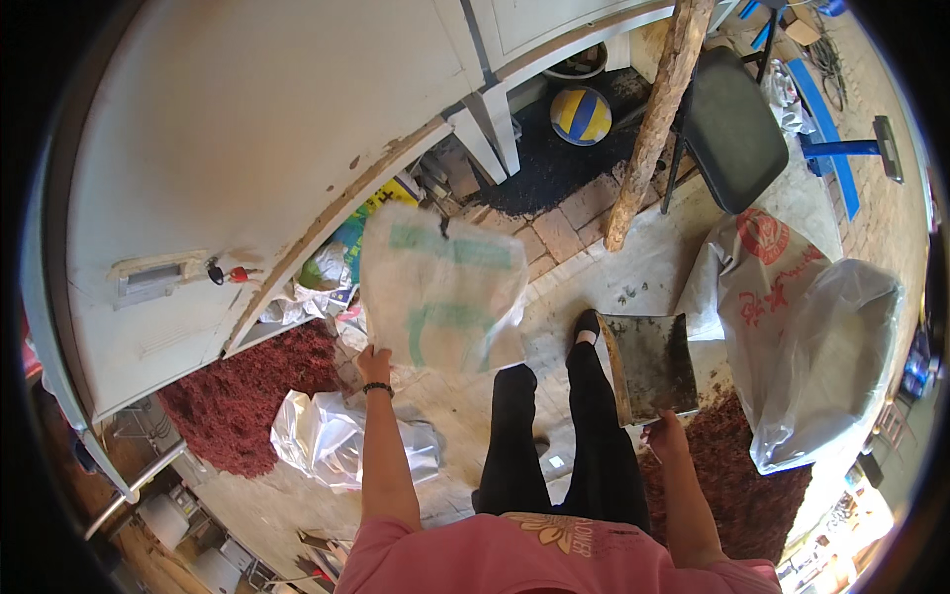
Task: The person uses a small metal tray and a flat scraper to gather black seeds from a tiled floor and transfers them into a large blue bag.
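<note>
My left hand point(374, 364) is closed on the lower left corner of a pale woven sack point(455, 287) with faded green print, which hangs spread out in front of me. My right hand point(668, 434) grips the near end of a dark, worn metal dustpan point(653, 361) with a wooden strip along its left side. The dustpan is held beside my right leg. Below it lies a dark red, crumbly heap point(727, 480). Near my left forearm are a crumpled silvery plastic bag point(322, 431) and another dark red heap point(252, 401).
A white sack with red print point(757, 282) and a clear plastic bag point(836, 356) stand at the right. White cabinet doors point(257, 148) with hanging keys point(236, 275) fill the upper left. Farther off are a ball point(581, 116), a leaning wooden pole point(658, 129) and a black chair point(737, 129).
</note>
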`<state>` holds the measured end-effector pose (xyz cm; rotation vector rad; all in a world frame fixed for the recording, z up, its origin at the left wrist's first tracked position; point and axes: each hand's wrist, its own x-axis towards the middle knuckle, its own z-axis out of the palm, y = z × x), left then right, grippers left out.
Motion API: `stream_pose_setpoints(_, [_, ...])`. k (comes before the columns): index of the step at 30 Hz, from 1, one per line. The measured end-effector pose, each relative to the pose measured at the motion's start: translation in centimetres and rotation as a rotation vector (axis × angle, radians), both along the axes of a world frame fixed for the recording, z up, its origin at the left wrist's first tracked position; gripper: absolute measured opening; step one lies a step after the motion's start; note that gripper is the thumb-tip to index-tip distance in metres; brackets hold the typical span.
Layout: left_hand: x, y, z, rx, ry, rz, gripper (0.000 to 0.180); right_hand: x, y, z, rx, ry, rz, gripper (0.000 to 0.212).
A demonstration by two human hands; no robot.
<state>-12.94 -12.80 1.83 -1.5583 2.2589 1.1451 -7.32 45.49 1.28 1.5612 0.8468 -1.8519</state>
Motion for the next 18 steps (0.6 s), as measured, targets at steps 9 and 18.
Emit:
stream_pose_setpoints(9, [10.6, 2.5, -0.6, -0.402, -0.613, -0.462, 0.039, -3.0, -4.3, 0.0, -0.026, 0.012, 0.112, 0.021])
stream_pose_setpoints(18, [-7.4, 14.8, -1.6, 0.026, 0.072, -0.657, 0.037, -5.6, -9.9, -0.8, 0.049, 0.014, 0.462, 0.016])
